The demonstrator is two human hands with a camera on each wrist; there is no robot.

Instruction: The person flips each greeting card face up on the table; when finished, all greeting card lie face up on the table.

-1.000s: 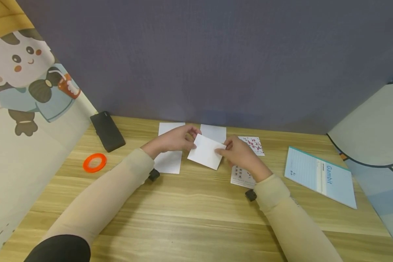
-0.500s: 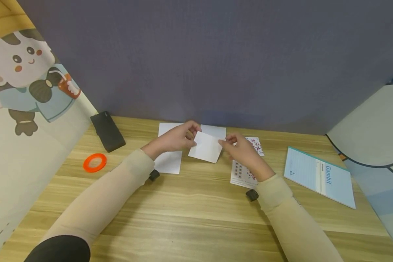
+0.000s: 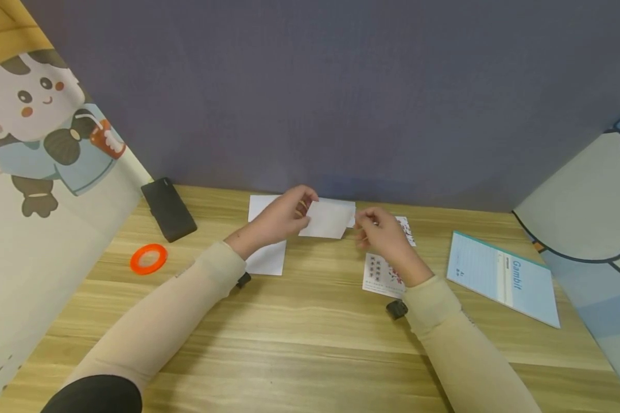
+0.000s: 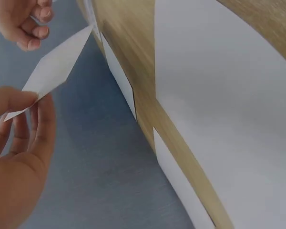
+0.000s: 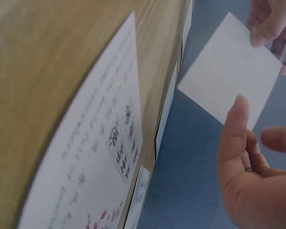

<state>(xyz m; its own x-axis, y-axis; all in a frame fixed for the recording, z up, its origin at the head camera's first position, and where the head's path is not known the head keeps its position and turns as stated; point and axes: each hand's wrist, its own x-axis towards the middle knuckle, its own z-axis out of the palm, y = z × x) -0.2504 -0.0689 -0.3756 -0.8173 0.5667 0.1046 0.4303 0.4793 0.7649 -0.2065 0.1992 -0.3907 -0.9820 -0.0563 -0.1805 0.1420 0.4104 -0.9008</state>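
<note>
My left hand (image 3: 279,217) holds a small blank white card (image 3: 326,219) up above the back of the wooden table (image 3: 310,327). In the left wrist view its thumb and fingers (image 4: 19,157) pinch the card (image 4: 57,64) at one corner. My right hand (image 3: 382,235) hovers just right of the card's free edge, fingers loosely curled. In the right wrist view the thumb and forefinger of that hand (image 5: 257,176) stand apart in front of the card (image 5: 231,78) and grip nothing.
A white sheet (image 3: 266,258) lies under the left forearm. A printed flowered card (image 3: 382,275) lies under the right hand. A blue notebook (image 3: 501,278) sits at right, a black phone (image 3: 167,209) and an orange tape ring (image 3: 148,258) at left. Cartoon panels flank the table.
The card has risen off the table and tipped nearly flat toward the wall. My right hand has let go of its right edge; the left hand keeps its pinch.
</note>
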